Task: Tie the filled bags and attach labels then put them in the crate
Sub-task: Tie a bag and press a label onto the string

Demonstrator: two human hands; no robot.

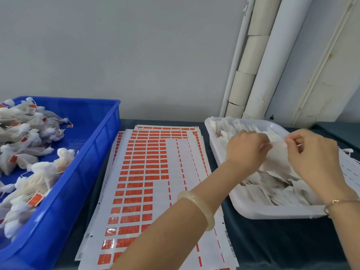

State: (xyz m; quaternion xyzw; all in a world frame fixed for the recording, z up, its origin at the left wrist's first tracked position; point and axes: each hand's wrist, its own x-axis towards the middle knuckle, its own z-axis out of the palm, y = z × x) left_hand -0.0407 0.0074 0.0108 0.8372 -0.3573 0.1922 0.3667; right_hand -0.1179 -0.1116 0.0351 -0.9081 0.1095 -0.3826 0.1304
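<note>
A white bag (277, 153) is held over the white tray (253, 210) on the tabletop (272, 242), its top pinched in the grip of the left hand (245, 149) and the right hand (311, 152). Tied bags (29, 133) are piled in the blue crate (93, 152); label sheets (148, 172) are laid between.

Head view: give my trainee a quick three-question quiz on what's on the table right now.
1. True or false: the blue crate is empty.
2. Where do the label sheets lie? A) between crate and white tray B) inside the tray C) in the crate.
3. Fill in: the left hand and right hand both pinch a white ___ over the tray.
Key: 1 false; 2 A; 3 bag.
</note>
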